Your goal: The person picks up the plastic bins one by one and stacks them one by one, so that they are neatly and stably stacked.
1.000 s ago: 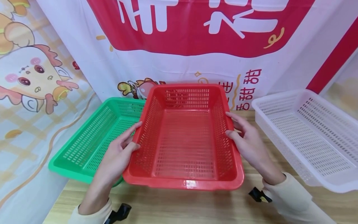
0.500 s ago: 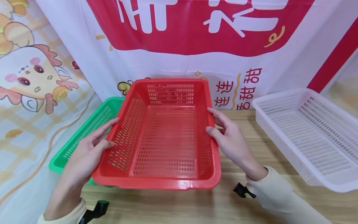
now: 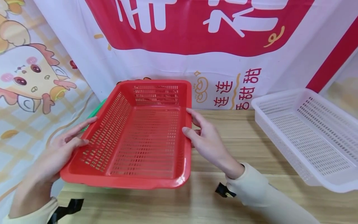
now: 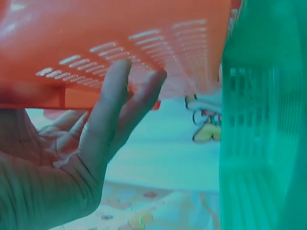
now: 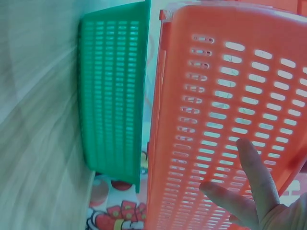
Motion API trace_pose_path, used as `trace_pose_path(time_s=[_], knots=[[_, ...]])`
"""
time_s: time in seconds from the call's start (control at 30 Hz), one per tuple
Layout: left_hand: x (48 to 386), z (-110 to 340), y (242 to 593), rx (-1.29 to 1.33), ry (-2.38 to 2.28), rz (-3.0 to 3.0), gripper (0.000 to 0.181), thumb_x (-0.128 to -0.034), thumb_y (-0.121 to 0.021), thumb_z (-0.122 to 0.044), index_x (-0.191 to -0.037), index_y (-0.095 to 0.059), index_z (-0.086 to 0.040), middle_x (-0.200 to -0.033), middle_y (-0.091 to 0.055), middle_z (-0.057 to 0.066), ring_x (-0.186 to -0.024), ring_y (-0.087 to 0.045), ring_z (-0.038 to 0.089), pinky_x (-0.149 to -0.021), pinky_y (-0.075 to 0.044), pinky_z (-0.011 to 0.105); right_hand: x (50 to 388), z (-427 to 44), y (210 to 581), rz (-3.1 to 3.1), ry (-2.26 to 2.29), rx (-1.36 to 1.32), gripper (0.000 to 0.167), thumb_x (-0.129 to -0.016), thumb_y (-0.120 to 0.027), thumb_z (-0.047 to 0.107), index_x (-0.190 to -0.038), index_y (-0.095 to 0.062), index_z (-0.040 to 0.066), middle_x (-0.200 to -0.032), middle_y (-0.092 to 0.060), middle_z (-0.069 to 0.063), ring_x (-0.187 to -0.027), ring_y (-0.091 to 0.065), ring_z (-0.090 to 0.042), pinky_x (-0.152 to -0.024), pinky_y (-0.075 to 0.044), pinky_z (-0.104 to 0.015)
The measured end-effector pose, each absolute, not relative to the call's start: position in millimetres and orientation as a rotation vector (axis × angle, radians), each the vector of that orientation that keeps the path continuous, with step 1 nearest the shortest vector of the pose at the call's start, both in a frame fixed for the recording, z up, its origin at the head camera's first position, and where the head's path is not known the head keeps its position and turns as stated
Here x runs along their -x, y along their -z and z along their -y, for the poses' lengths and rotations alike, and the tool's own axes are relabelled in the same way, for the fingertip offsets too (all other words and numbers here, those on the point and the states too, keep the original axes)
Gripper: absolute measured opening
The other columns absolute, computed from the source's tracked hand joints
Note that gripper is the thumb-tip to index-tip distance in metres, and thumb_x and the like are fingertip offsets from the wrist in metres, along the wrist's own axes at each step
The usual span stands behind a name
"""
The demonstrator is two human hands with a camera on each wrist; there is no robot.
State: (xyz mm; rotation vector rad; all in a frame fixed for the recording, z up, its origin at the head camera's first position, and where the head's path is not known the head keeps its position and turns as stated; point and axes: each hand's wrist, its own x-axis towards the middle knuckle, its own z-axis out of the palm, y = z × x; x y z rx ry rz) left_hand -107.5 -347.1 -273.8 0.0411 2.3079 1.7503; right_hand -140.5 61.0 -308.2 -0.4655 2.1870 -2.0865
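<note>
A red plastic basket (image 3: 145, 140) with slotted walls is held above the green basket (image 3: 96, 112), which it mostly hides in the head view. My left hand (image 3: 54, 155) grips its left rim, thumb over the edge; in the left wrist view that hand's fingers (image 4: 108, 100) lie against the outer wall. On the opposite side my right hand (image 3: 208, 140) holds the right rim, with fingertips (image 5: 244, 148) touching the slotted outside wall. From the right wrist view, the green basket (image 5: 112, 96) stands on the table with a gap between it and the red one.
A white slotted basket (image 3: 285, 141) stands at the right of the wooden table (image 3: 232, 140). Behind the table hangs a printed cloth (image 3: 167, 65) in white and red. Another patterned cloth (image 3: 28, 124) borders the left side.
Both hands have carried the red basket leftward, from beside the green basket to over it. The green basket is now nearly covered in the head view. The white basket stays put.
</note>
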Motion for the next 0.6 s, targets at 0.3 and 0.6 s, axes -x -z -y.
trace_pose_path(time_s=[0.3,0.6], knots=[[113.6,391.4,272.8,-0.036,-1.801,-2.21,0.061,-0.114,-0.035,-0.01,-0.164,-0.03,-0.045,-0.117,-0.076,-0.01,-0.078,-0.079,0.04,-0.062,-0.064,0.052,139.8,-26.5,307.9,-2.041,2.146,0.498,0.068,-0.104,-0.059,0.004,-0.166,-0.032,0.014,-0.156,-0.056,-0.012,-0.109,-0.076,-0.043,-0.073,-0.068,-0.041],[116.6,431.2,271.9,0.027,-1.825,-2.163,0.061,-0.1144,-0.032,-0.01,-0.158,-0.036,-0.053,-0.114,-0.078,-0.01,-0.081,-0.08,0.04,-0.063,-0.065,0.052,141.7,5.8,309.2,-1.955,2.172,0.561,0.07,-0.104,-0.059,0.004,-0.167,-0.029,0.014,-0.156,-0.054,-0.012,-0.104,-0.078,-0.033,-0.073,-0.068,-0.038]])
